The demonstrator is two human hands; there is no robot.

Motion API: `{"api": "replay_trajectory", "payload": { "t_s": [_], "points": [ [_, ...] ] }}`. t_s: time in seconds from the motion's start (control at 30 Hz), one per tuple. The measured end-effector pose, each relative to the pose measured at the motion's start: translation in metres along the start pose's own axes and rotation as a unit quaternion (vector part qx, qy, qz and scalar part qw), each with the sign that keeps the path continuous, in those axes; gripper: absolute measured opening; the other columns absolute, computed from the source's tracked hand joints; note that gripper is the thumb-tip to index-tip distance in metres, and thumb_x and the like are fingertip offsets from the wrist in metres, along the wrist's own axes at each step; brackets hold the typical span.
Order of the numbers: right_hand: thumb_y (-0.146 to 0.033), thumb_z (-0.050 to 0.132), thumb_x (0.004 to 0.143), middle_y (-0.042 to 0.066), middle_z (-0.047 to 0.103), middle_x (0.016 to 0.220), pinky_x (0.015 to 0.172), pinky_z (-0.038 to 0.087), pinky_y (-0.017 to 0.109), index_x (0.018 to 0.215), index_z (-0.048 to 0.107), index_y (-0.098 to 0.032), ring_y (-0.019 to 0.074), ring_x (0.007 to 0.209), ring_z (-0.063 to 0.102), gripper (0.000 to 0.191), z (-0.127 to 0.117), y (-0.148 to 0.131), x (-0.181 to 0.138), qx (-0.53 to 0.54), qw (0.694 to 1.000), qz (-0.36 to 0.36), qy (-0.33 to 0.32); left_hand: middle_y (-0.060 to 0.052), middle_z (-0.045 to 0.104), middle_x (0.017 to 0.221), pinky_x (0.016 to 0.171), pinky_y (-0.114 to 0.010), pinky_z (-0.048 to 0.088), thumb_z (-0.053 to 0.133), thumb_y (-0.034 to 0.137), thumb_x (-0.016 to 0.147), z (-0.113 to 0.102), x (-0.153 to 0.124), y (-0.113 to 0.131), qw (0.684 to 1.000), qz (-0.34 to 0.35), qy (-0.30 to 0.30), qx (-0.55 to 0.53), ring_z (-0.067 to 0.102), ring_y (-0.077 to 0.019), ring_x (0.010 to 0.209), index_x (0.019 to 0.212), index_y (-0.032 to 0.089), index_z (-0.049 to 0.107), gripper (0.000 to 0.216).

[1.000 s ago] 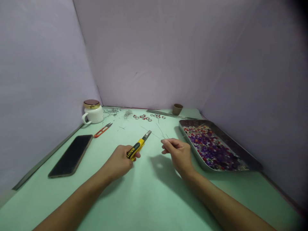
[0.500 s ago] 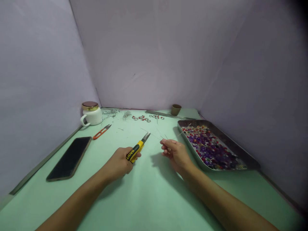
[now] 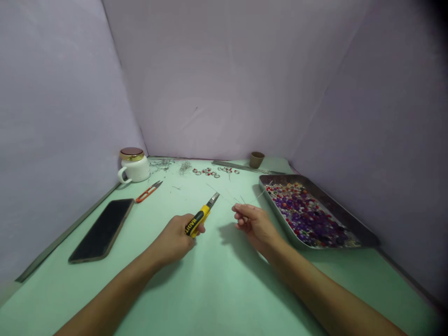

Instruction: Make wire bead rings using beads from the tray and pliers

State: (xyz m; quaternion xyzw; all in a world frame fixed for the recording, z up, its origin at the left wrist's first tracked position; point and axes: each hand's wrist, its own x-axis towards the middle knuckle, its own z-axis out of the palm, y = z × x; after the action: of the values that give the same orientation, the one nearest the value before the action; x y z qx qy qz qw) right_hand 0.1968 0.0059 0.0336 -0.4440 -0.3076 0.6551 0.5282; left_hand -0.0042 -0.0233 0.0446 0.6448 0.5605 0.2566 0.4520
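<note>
My left hand (image 3: 177, 235) is wrapped around a pair of pliers (image 3: 198, 221) with yellow-and-black handles. Their metal jaws point up and to the right, above the table. To the right, my right hand (image 3: 255, 224) pinches some thin wires (image 3: 229, 195) between thumb and fingertips. Fine strands fan out from that pinch, one toward the jaw tips and another toward the tray edge. The jaw tips appear close to one strand; whether they touch cannot be made out.
A metal tray (image 3: 285, 221) of mixed beads lies at right. Behind are beaded rings (image 3: 208, 172), wire scraps (image 3: 185, 167), long wires (image 3: 241, 166) and a brown cup (image 3: 256, 159). At left are a lidded white mug (image 3: 136, 168), orange thread snips (image 3: 149, 192) and a phone (image 3: 103, 230).
Both hands hold nearly the same pose and grips. The wire strands have shifted slightly, and the whole view has moved by a hair.
</note>
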Motion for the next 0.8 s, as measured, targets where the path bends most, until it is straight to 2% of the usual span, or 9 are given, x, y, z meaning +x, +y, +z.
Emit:
{"api": "replay_trajectory", "payload": {
  "t_s": [0.23, 0.4, 0.6, 0.8],
  "points": [
    [-0.023, 0.068, 0.058, -0.003, 0.052, 0.050, 0.041, 0.044, 0.015, 0.063, 0.061, -0.011, 0.0026, 0.039, 0.043, 0.016, -0.003, -0.001, 0.002, -0.007, 1.000, -0.021, 0.023, 0.003, 0.040, 0.058, 0.046, -0.022, 0.023, 0.040, 0.007, 0.049, -0.003, -0.002, 0.004, 1.000, -0.017, -0.016, -0.009, 0.034, -0.0083, 0.050, 0.075, 0.015, 0.053, 0.030],
    [-0.024, 0.068, 0.057, -0.003, 0.052, 0.050, 0.041, 0.044, 0.016, 0.062, 0.061, -0.011, 0.0030, 0.039, 0.044, 0.016, -0.003, 0.000, 0.002, -0.011, 0.999, -0.025, 0.018, 0.003, 0.042, 0.059, 0.046, -0.021, 0.024, 0.040, 0.007, 0.050, -0.004, -0.001, 0.007, 1.000, -0.011, 0.009, 0.006, 0.035, -0.0090, 0.052, 0.076, 0.015, 0.054, 0.031],
    [-0.025, 0.069, 0.056, -0.003, 0.053, 0.050, 0.042, 0.044, 0.017, 0.062, 0.061, -0.011, 0.0033, 0.039, 0.044, 0.017, -0.002, 0.000, -0.001, -0.018, 0.999, -0.027, 0.018, 0.005, 0.039, 0.054, 0.043, -0.021, 0.023, 0.039, 0.007, 0.049, -0.007, -0.001, 0.010, 0.998, -0.038, 0.030, 0.036, 0.034, -0.0089, 0.048, 0.080, 0.016, 0.056, 0.036],
    [-0.025, 0.070, 0.054, -0.003, 0.053, 0.049, 0.042, 0.043, 0.017, 0.061, 0.060, -0.011, 0.0036, 0.039, 0.044, 0.018, -0.002, -0.001, -0.001, -0.022, 0.999, -0.033, 0.021, 0.003, 0.045, 0.060, 0.045, -0.021, 0.026, 0.040, 0.007, 0.049, -0.008, -0.001, 0.011, 0.998, -0.033, 0.031, 0.035, 0.038, -0.0096, 0.051, 0.084, 0.014, 0.057, 0.039]
  ]
}}
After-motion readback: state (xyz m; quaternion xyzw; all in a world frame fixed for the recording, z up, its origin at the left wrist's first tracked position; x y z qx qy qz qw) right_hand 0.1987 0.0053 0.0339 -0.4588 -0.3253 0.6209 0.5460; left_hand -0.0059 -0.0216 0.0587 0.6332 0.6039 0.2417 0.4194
